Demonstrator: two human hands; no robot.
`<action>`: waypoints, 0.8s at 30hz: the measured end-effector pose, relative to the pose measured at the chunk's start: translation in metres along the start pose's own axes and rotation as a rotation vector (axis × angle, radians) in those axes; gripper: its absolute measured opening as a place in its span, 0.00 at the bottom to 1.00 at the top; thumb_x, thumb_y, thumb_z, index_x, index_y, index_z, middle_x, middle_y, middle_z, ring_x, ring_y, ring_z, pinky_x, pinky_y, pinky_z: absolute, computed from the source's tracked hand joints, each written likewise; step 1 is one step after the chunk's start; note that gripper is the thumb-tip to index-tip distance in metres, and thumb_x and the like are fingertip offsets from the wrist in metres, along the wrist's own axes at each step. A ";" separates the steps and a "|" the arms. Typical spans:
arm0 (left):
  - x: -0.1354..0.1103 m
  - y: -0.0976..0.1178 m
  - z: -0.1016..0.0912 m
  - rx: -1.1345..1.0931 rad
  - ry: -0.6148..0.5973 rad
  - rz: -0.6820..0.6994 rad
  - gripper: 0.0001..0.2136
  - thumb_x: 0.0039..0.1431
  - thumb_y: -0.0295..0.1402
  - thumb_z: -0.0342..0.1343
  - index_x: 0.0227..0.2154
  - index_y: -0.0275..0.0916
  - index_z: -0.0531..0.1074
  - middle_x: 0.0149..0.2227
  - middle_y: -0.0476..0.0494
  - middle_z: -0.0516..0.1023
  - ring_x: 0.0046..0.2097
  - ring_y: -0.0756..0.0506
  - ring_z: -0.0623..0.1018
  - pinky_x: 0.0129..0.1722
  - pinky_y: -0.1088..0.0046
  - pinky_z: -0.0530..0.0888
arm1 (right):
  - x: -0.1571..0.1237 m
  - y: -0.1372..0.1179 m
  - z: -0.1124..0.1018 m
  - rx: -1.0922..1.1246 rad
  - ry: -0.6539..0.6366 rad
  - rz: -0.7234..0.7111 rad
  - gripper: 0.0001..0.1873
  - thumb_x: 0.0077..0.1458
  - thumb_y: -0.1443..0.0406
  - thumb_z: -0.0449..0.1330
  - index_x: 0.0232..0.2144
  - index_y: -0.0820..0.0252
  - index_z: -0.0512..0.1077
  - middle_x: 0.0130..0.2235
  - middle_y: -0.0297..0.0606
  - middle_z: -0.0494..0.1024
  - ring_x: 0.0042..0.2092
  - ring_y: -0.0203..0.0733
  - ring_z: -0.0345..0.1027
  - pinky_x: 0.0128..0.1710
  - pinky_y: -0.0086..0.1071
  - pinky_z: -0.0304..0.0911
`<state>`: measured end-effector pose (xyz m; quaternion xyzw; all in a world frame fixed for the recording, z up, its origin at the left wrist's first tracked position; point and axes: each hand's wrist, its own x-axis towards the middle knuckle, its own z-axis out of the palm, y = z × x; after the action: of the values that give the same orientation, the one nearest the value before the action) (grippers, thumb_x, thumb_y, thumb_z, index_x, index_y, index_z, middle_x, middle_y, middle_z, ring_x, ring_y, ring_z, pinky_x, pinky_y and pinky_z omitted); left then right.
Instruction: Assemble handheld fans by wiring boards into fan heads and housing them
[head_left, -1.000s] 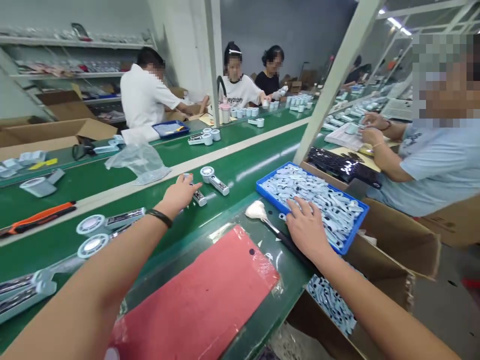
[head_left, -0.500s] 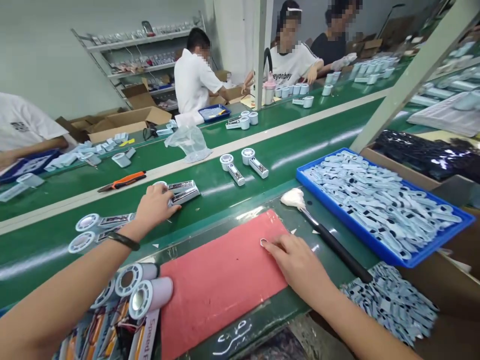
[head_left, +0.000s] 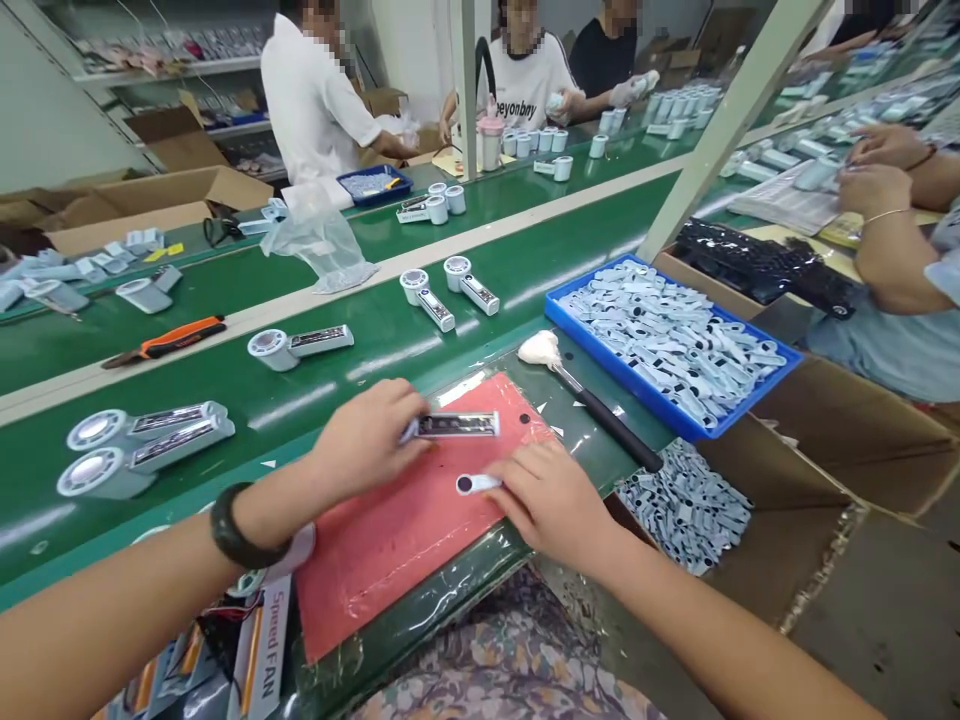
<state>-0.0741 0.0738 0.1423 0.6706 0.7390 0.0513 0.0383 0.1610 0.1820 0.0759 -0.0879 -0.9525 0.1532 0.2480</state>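
Note:
My left hand [head_left: 367, 438] is closed round a grey hand-held fan [head_left: 457, 425] and holds it over the red mat [head_left: 409, 525]. Only the fan's handle with its dark shiny panel shows. My right hand [head_left: 551, 500] rests on the mat's right edge and pinches a small white plastic piece [head_left: 472, 484] with a dark round hole. A blue tray [head_left: 559, 315] full of such pale pieces lies to the right. A brush [head_left: 592, 400] with a white head and black handle lies between mat and tray.
More fans lie on the green belt: a single one [head_left: 296, 346], a pair [head_left: 142, 440] on the left and another pair [head_left: 450, 290] farther back. An orange tool [head_left: 169, 340], a plastic bag [head_left: 319, 245] and cardboard boxes [head_left: 862, 440] are near. Other people work across and at right.
My left hand lifted a fan off the belt and brought it over the red mat. My right hand moved from the blue tray to the mat with a small white piece.

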 end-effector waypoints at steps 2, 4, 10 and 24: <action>0.000 0.012 0.013 -0.007 -0.022 0.070 0.06 0.61 0.35 0.56 0.38 0.39 0.73 0.40 0.41 0.76 0.42 0.41 0.75 0.41 0.63 0.73 | 0.003 -0.006 -0.012 0.074 0.040 -0.028 0.12 0.71 0.62 0.52 0.43 0.58 0.74 0.36 0.38 0.77 0.37 0.42 0.68 0.39 0.36 0.58; -0.001 0.017 0.023 -0.024 -0.028 0.115 0.05 0.62 0.34 0.55 0.37 0.39 0.72 0.40 0.40 0.76 0.41 0.41 0.74 0.41 0.62 0.73 | 0.010 -0.006 -0.019 0.092 0.060 0.044 0.12 0.71 0.62 0.51 0.43 0.58 0.74 0.36 0.37 0.77 0.37 0.42 0.68 0.38 0.35 0.59; -0.006 0.013 0.027 -0.276 0.084 0.191 0.15 0.63 0.41 0.58 0.48 0.39 0.72 0.50 0.37 0.76 0.50 0.39 0.74 0.51 0.58 0.74 | 0.036 -0.002 -0.003 -0.031 -0.082 0.175 0.09 0.66 0.63 0.56 0.35 0.59 0.74 0.34 0.38 0.75 0.37 0.43 0.68 0.35 0.35 0.58; -0.008 0.019 0.031 -0.471 0.108 0.070 0.05 0.62 0.27 0.57 0.37 0.42 0.77 0.39 0.46 0.79 0.41 0.45 0.77 0.42 0.67 0.74 | 0.031 -0.001 0.025 0.669 0.006 0.482 0.04 0.62 0.69 0.60 0.36 0.55 0.74 0.41 0.35 0.80 0.45 0.41 0.73 0.47 0.35 0.66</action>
<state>-0.0511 0.0686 0.1137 0.6646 0.6841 0.2594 0.1521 0.1219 0.1828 0.0694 -0.2234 -0.8018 0.5077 0.2224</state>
